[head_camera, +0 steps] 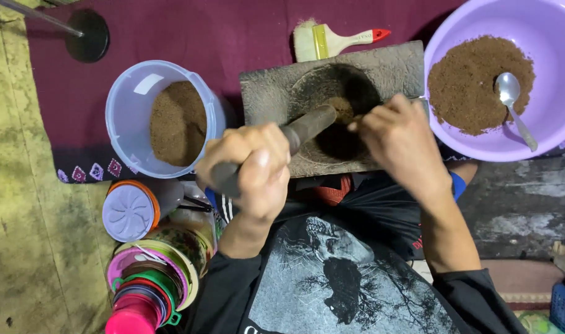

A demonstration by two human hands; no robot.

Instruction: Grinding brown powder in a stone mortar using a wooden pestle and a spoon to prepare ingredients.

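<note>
1. Left hand (254, 170) clamped on dark pestle (276, 145), centre frame; tip in stone mortar (335, 105) hollow.
2. Right hand (397, 139) fingertips pinched at brown powder (344, 111); grip detail unclear.
3. Best kept: fingers clear of pestle tip, short strokes inside hollow.

A dark cylindrical pestle (295, 133) lies tilted, its tip at two o'clock inside the round hollow of a grey stone mortar slab (276, 86), resting on brown ground powder (343, 110).
</note>
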